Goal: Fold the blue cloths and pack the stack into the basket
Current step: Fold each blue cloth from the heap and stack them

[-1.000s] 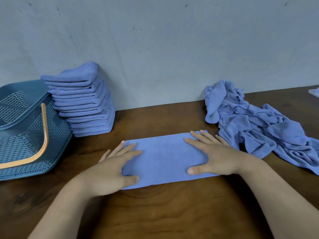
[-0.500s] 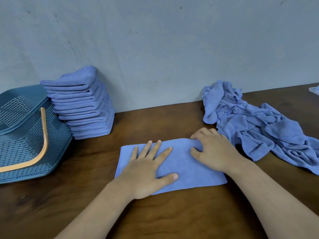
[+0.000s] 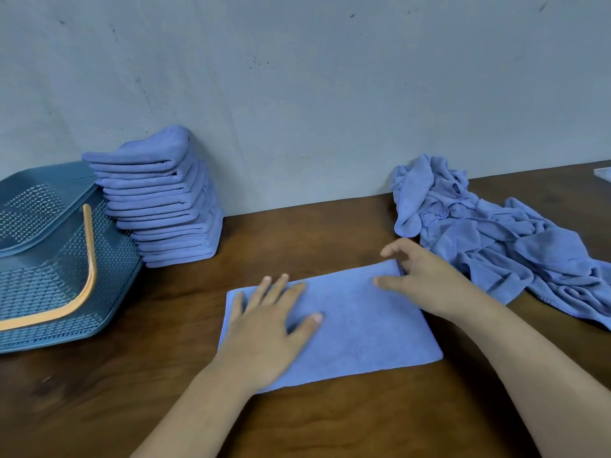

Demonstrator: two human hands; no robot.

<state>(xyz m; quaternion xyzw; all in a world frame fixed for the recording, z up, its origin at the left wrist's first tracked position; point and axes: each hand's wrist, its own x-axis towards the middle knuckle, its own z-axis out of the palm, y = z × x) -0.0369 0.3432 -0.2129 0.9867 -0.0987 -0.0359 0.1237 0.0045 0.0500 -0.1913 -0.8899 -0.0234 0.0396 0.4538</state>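
A half-folded blue cloth point(image 3: 360, 322) lies flat on the brown table in front of me. My left hand point(image 3: 267, 328) presses flat on its left part, fingers spread. My right hand point(image 3: 420, 276) pinches the cloth's far right corner between thumb and fingers. A tall stack of folded blue cloths point(image 3: 165, 200) stands against the wall at the left. Beside it a teal perforated basket point(image 3: 49, 266) with an orange handle point(image 3: 86, 276) lies tilted. A heap of unfolded blue cloths point(image 3: 496, 233) sprawls at the right.
The grey wall point(image 3: 297, 94) closes off the table's far side. A pale object point(image 3: 602, 175) shows at the far right edge. Bare wood table point(image 3: 297, 236) lies between the stack and the heap.
My left hand slid from the cloth's left edge onto its left part. My right hand went from lying flat to pinching the far right corner.
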